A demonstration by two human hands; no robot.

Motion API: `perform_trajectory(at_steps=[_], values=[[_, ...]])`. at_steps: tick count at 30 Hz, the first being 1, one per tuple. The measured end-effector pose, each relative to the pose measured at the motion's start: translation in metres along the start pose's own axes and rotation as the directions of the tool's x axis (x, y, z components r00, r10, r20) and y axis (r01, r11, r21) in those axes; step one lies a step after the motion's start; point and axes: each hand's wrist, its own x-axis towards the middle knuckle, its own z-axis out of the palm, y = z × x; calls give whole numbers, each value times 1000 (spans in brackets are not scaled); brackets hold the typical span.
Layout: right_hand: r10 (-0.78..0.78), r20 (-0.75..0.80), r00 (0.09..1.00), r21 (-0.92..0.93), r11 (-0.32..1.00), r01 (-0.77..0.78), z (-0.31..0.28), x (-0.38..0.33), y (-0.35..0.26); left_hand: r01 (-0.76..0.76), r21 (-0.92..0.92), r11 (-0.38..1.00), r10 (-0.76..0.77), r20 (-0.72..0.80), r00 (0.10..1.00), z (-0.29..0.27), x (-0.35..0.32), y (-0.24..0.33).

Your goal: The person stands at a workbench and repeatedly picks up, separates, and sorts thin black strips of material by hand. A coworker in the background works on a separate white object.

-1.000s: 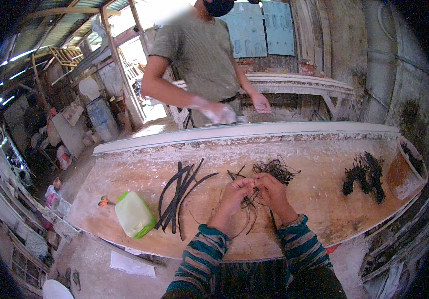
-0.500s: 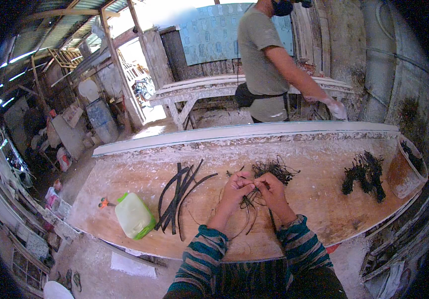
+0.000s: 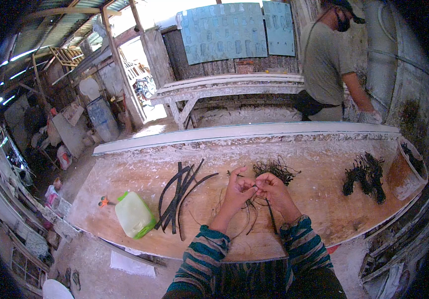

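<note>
Both of my hands work close together over the wooden table [image 3: 319,214]. My left hand [image 3: 237,194] pinches with thumb and index finger, its other fingers partly spread. My right hand [image 3: 277,195] has its fingertips pressed together, meeting the left ones. Between them is a thin black cord, mostly hidden by the fingers. A black strip [image 3: 271,217] hangs below my right hand, and thin loose strands [image 3: 250,219] lie beneath. Just beyond my hands sits a tangle of black cords [image 3: 278,172]. Several flat black strips [image 3: 176,199] lie crossed to the left.
A pale container with green ends [image 3: 135,215] and orange-handled scissors [image 3: 106,202] lie at the left. Bundles of knotted black cord [image 3: 365,177] and a tipped brown bucket [image 3: 405,177] are at the right. A raised white edge [image 3: 244,133] bounds the table; beyond stands a masked person [image 3: 324,70].
My left fingers have spread upward a little and my right hand has turned slightly, with both still meeting at the cord. The person beyond the table has moved to the right.
</note>
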Motion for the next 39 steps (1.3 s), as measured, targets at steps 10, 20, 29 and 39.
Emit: perform_trajectory(at_steps=[10, 20, 29, 39], values=[[-12, -1, 1000, -9, 1000, 12, -3, 2, 5, 34, 66, 997, -32, -40, 999, 3, -3, 6], [-349, -38, 936, -529, 802, 277, 0, 4, 11, 73, -44, 996, -76, -72, 994, -2, -2, 3], [-347, -32, 937, -611, 749, 256, 6, -3, 2, 48, -104, 993, -58, -98, 993, 0, -2, 8], [-387, -10, 922, -590, 747, 307, -9, 11, 17, -100, 364, 926, 160, -140, 977, 5, -3, -8]])
